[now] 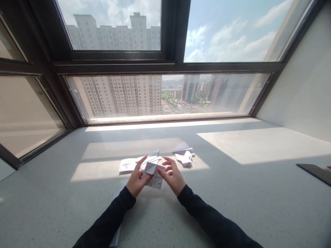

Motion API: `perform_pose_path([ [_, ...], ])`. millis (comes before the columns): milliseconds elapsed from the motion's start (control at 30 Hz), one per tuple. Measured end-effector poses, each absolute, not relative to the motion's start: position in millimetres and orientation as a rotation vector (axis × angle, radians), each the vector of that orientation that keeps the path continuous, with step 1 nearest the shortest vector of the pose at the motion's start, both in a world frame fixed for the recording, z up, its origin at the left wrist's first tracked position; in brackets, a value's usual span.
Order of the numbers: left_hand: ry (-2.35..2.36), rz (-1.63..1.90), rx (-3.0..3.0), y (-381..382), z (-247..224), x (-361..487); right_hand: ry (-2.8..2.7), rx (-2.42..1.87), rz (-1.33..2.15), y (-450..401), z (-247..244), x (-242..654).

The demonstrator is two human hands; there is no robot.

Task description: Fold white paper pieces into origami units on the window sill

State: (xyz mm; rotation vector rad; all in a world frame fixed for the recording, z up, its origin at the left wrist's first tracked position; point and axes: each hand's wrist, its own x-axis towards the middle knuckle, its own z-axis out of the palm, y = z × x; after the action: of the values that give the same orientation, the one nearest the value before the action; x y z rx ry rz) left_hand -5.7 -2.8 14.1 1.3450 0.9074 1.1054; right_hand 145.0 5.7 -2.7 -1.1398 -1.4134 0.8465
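Note:
Between my hands is a folded piece of white paper (156,181), held up a little over the sill, with a raised flap at its upper left. My left hand (138,178) grips its left side, thumb across the front. On the right side, my right hand (172,175) pinches the paper's edge with the thumb, the other fingers curled behind. Just beyond lie a folded white paper square (126,165) and more folded paper partly hidden by my fingers. Farther right rest a pointed folded paper (182,147) and a small folded paper figure (186,159).
A speckled white sill (227,199) spreads under my arms, with patches of sunlight. White paper (116,237) lies partly under my left forearm. A dark flat object (314,172) sits at the right edge. Dark window frames (168,68) bound the far side, and a white wall stands right.

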Motion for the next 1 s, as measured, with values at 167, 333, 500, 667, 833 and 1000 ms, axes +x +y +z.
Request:
perform_pose_path([
  [167,0.865,0.873,1.462,3,31,-25,-1.421,-1.100,1.044,10,-4,146],
  [333,1.056,0.402,1.779,3,52,-89,-1.338,-1.099,0.987,11,0,149],
  [500,1.446,0.613,1.905,9,37,-116,-1.314,-1.088,0.935,11,1,150],
  [667,1.678,0.788,2.101,34,12,-101,-1.286,-1.097,0.915,13,0,152],
  [833,1.813,0.694,2.174,49,-14,-102,-1.287,-1.062,0.996,11,1,151],
  [1000,1.871,0.810,2.132,44,-3,-101,-1.301,-1.105,1.105,13,-4,150],
])
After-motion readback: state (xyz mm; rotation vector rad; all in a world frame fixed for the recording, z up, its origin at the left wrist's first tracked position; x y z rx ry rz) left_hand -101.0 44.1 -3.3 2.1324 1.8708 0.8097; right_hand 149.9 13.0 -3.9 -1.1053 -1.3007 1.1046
